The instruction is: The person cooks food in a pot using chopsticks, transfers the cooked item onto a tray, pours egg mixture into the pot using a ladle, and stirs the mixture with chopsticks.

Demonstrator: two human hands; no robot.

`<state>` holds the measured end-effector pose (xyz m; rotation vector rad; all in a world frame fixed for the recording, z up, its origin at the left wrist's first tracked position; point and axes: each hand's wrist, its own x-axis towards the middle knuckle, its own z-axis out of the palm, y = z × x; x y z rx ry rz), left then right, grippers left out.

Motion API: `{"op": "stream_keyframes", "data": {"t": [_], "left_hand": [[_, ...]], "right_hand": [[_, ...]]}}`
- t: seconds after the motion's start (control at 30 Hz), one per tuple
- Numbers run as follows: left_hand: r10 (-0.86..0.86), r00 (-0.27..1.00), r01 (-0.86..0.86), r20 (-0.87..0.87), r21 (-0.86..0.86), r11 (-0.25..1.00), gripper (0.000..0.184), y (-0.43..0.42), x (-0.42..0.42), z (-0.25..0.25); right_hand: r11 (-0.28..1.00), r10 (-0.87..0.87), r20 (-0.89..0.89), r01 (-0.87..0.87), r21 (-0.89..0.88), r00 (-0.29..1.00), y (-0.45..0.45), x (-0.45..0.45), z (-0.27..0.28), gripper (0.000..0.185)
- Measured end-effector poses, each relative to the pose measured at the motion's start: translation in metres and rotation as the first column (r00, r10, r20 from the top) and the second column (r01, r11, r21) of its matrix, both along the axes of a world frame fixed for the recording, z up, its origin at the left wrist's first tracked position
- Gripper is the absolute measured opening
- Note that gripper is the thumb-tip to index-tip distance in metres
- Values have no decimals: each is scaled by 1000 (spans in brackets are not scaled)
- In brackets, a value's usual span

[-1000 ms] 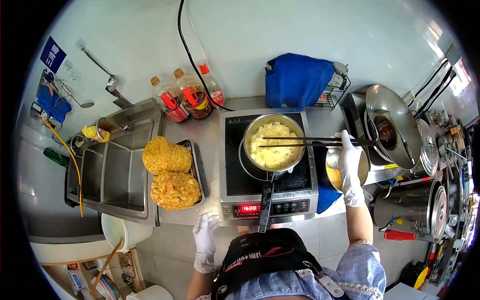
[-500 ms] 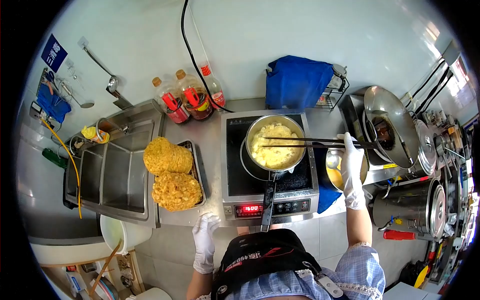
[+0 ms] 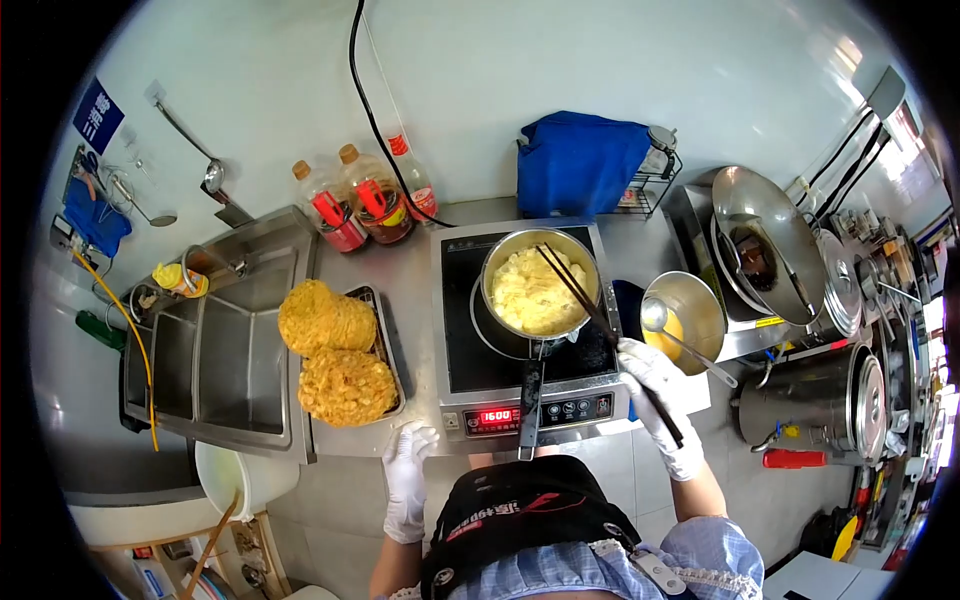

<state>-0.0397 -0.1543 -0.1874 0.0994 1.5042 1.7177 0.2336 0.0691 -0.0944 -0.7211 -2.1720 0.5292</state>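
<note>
A pot of yellow, fluffy food sits on the black induction cooker, its dark handle pointing toward me. My gloved right hand is closed on long dark chopsticks, which slant up and left, their tips over the food. My gloved left hand is by the counter's front edge, fingers curled together, left of the pot handle; what they hold, if anything, is too small to tell. Right of the cooker is a metal bowl of yellow liquid with a ladle in it.
Two round golden fried pieces lie on a rack tray left of the cooker. Beyond them are bottles and a double sink. A blue cloth covers something behind; a wok and large pot are at right.
My right hand has moved down and left, away from the bowl, turning the chopsticks from level to a steep slant. The view has shifted slightly; my left hand stays near the counter edge.
</note>
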Motion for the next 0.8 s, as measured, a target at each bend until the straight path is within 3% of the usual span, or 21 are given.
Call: {"op": "stream_keyframes", "data": {"t": [0.23, 0.8], "left_hand": [[-5, 1000, 5, 0, -2, 1000, 26, -1, -3, 2], [-40, 999, 40, -2, -23, 999, 28, -6, -4, -8]], "right_hand": [[998, 28, -15, -27, 54, 999, -4, -14, -32, 31], [999, -34, -21, 35, 39, 999, -13, -9, -20, 29]]}}
